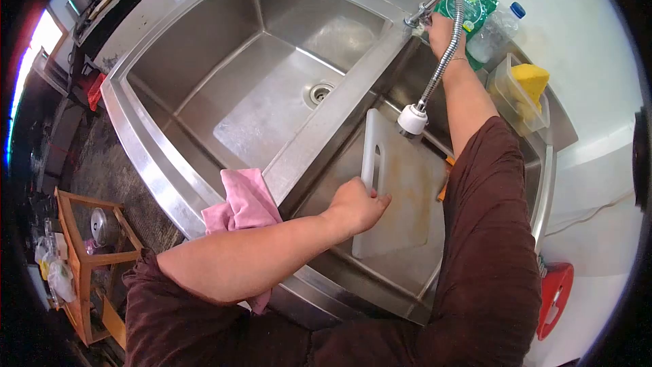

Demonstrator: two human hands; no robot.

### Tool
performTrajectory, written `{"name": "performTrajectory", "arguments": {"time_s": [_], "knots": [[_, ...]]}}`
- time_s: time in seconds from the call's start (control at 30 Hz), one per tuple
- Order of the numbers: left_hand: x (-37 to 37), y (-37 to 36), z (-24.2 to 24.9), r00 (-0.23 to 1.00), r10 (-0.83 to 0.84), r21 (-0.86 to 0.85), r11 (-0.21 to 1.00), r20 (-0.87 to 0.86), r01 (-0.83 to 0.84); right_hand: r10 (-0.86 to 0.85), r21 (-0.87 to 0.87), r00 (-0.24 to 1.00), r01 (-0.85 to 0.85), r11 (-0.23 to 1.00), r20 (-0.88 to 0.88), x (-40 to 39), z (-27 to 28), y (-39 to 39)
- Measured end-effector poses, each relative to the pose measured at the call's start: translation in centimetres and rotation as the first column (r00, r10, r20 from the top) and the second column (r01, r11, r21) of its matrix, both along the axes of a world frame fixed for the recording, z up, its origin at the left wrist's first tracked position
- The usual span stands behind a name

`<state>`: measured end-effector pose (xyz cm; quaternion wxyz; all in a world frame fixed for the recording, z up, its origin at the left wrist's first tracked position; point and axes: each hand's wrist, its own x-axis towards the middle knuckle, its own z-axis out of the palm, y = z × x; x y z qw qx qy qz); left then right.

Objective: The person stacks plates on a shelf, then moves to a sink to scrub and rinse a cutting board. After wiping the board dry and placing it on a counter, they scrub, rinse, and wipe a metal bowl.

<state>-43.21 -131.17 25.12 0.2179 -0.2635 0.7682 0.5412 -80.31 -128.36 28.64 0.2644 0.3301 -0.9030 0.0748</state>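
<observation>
Steel sink [255,112] | board [407,197], long axis seemingly fore-aft | left hand [358,208] gripping it

Right hand [443,30]: partly hidden by the hose [456,17]; its grip at the tap [415,18] is unclear. Board [401,190]: edge partly covered by the left hand [358,207]. Orange object [445,183]: partly hidden by the right sleeve [485,224], unidentifiable. Cloth [246,197]: partly behind the left forearm [251,258].
</observation>
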Motion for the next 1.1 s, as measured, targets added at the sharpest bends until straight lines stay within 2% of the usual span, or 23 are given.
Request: {"name": "performTrajectory", "arguments": {"time_s": [0.1, 0.2, 0.3, 0.37, 0.43, 0.5, 0.57, 0.63, 0.83, 0.9, 1.0, 1.1], "knots": [[0.0, 0.0, 0.0, 1.000, 0.000, 0.004, 1.000, 0.024, 0.000, -0.061, -0.088, 0.993, 0.070, 0.994, 0.099, 0.8, -0.1, -0.5], [0.0, 0.0, -0.3, 0.999, -0.007, 0.014, 1.000, 0.031, 0.006, -0.027, -0.147, 0.992, 0.045, 0.988, 0.122, -0.6, -1.2, -0.8], [0.1, 0.0, -0.7, 1.000, 0.026, 0.047, 0.999, 0.013, -0.026, 0.030, -0.176, 0.974, 0.011, 0.984, 0.226, -3.2, -1.4, -0.9], [0.0, -0.1, -0.5, 0.999, 0.028, 0.035, 0.999, 0.021, -0.029, 0.062, -0.196, 0.913, 0.019, 0.981, 0.403, -2.5, -0.3, -0.5], [0.0, 0.0, -0.6, 1.000, 0.026, 0.036, 0.999, 0.013, -0.026, 0.060, -0.183, 0.909, 0.018, 0.983, 0.412, -1.9, 0.3, -0.2], [0.0, -0.1, -0.6, 1.000, 0.026, 0.035, 0.999, 0.004, -0.026, 0.070, -0.013, 0.981, -0.069, 0.998, 0.183, -1.4, 0.6, 0.0], [0.0, -0.1, -0.2, 0.999, 0.031, 0.041, 0.999, 0.021, -0.032, 0.079, -0.044, 0.989, -0.074, 0.996, 0.122, 0.1, 0.6, 0.3], [-0.1, 0.0, -0.5, 0.999, 0.025, 0.035, 0.999, 0.021, -0.026, -0.018, 0.010, 0.999, 0.018, 1.000, 0.029, 0.9, 0.7, -0.1], [-0.1, -0.1, -0.4, 1.000, 0.022, 0.029, 0.999, 0.015, -0.022, -0.070, -0.069, 0.995, 0.075, 0.995, 0.075, 2.7, 1.0, -0.5], [-0.1, -0.1, -0.3, 1.000, 0.026, 0.021, 0.999, 0.011, -0.027, -0.129, -0.099, 0.979, 0.146, 0.984, 0.159, 2.8, 0.9, -0.6], [0.0, -0.1, -0.4, 1.000, 0.027, 0.026, 0.999, -0.003, -0.027, -0.061, -0.049, 0.972, 0.074, 0.996, 0.228, 2.3, 0.6, -0.5], [0.0, -0.2, -0.4, 0.999, 0.038, 0.032, 0.999, 0.025, -0.039, -0.075, -0.053, 0.955, 0.094, 0.994, 0.286, 1.5, 1.1, -0.7]]}}
